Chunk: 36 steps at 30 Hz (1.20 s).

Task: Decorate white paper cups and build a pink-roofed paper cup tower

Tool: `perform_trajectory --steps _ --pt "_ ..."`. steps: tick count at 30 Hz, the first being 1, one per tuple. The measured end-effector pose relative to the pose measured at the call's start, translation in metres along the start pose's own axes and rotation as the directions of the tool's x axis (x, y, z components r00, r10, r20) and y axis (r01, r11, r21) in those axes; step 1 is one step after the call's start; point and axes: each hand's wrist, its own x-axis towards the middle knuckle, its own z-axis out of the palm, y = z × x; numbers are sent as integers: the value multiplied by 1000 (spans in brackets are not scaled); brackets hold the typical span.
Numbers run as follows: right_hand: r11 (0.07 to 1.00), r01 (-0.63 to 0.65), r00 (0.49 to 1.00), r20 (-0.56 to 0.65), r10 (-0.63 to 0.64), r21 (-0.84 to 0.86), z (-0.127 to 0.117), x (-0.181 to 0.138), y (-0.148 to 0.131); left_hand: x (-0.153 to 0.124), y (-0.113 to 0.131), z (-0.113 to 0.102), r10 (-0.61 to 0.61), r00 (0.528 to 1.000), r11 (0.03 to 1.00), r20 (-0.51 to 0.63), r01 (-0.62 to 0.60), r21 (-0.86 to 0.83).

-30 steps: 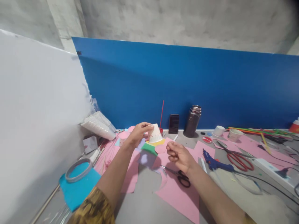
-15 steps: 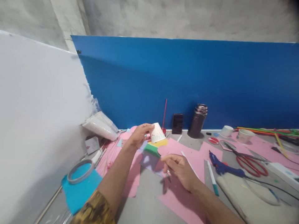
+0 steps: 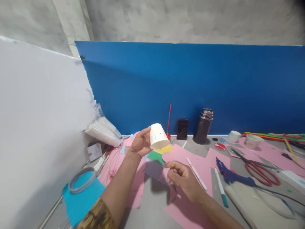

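My left hand (image 3: 140, 144) holds a small white paper cup (image 3: 158, 136) upside down above the table, fingers wrapped round its side. The cup has faint coloured marks on it. My right hand (image 3: 182, 179) hovers lower, in front of me, its fingers curled in a pinch on a small pink paper cut-out (image 3: 168, 157). Under both hands lie pink paper sheets (image 3: 190, 159), a green piece (image 3: 154, 156) and a yellow piece (image 3: 165, 149). Two white pens (image 3: 196, 169) lie on the pink paper just right of my right hand.
A stack of cups (image 3: 102, 132) lies at the left by the white board. A tape ring (image 3: 81, 179) sits on teal paper. A blue glue gun (image 3: 232, 176), red scissors (image 3: 262, 170), a flask (image 3: 204, 125), a phone (image 3: 182, 128) and straws (image 3: 269, 136) crowd the right side.
My left hand has lifted the cup and turned it a little. My right hand dropped toward the pink sheet and drew back; the black scissors under it are out of sight.
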Motion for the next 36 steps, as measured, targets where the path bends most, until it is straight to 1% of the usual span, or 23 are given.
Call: perform_trajectory --steps 4,6,9,12,15,17,18,20,22,25,28,30,32,34,36 --pt "999 28 999 16 -28 -18 -1 -1 3 -8 0 1 48 998 997 43 -50 50" --pt "997 68 998 -5 -68 -23 -1 -1 7 -12 0 4 71 995 996 65 -75 57" --pt "996 85 995 -48 -86 -19 0 -1 5 -13 1 10 54 996 994 74 -60 94" --pt "999 51 993 -106 -51 -2 -2 0 -3 -10 -1 14 29 999 982 16 -32 189" --pt "1000 -8 987 -158 12 25 -7 3 -9 -11 -5 11 45 992 944 -117 -4 329" --pt "990 -57 989 -131 74 131 -10 6 -9 -16 -8 7 68 981 915 -182 11 403" --pt "976 -79 990 -98 101 205 -12 7 -8 -20 -10 5 74 980 909 -185 9 416" --pt "941 -107 992 -29 123 321 -12 8 -5 -28 -15 2 71 988 921 -136 -12 390" --pt "931 -116 993 9 120 346 -11 8 -4 -35 -21 0 53 996 945 -67 -28 327" --pt "948 -79 996 -15 88 308 -7 7 -6 -41 -29 0 11 1000 964 -15 -7 264" --pt "972 -3 993 -113 30 235 -4 5 -8 -43 -33 0 11 1000 963 -17 -6 271" --pt "984 43 983 -182 -10 175 -2 3 -9 -45 -34 -1 51 997 955 -52 -33 296" --pt "993 90 969 -239 -70 75 0 1 -9 -46 -36 -2 107 989 947 -99 -71 313" --pt "990 128 953 -270 -140 -60 2 0 -7 -47 -40 -4 160 978 944 -137 -111 310" --pt "971 154 939 -280 -202 -185 4 -1 -3 -48 -45 -3 179 972 946 -154 -127 297"
